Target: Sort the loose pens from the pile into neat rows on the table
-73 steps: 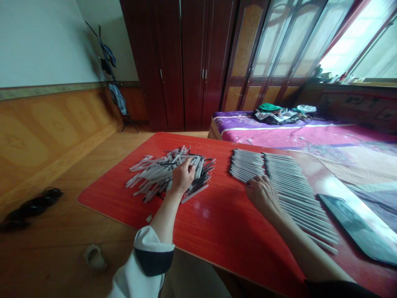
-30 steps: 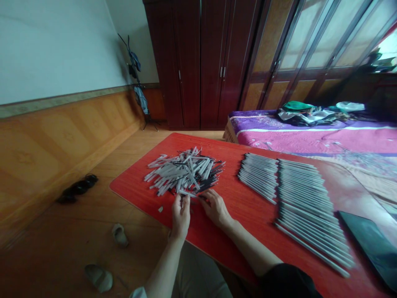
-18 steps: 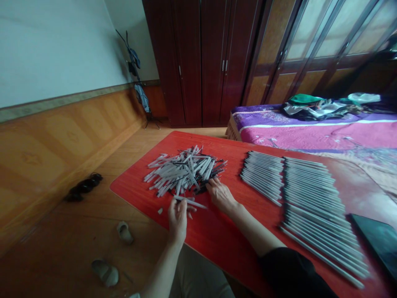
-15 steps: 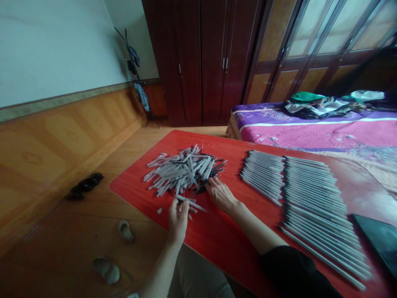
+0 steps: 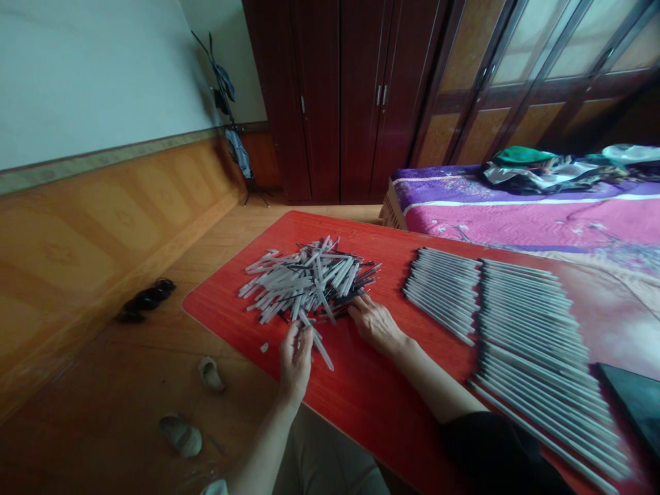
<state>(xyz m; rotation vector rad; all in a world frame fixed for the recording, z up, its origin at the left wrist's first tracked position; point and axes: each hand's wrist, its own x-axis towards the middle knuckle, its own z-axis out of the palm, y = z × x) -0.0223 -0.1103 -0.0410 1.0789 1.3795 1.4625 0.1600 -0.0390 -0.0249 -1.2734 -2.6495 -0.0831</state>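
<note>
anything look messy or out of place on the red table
The loose pile of white and black pen parts lies jumbled at all angles, unlike the neat rows to its right. A small white bit sits alone near the table edge, left of the left hand.

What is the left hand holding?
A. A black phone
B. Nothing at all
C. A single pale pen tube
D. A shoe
C: the left hand pinches one pale pen tube just in front of the loose pile of pen parts on the red table, while the right hand rests at the pile's edge.
</note>
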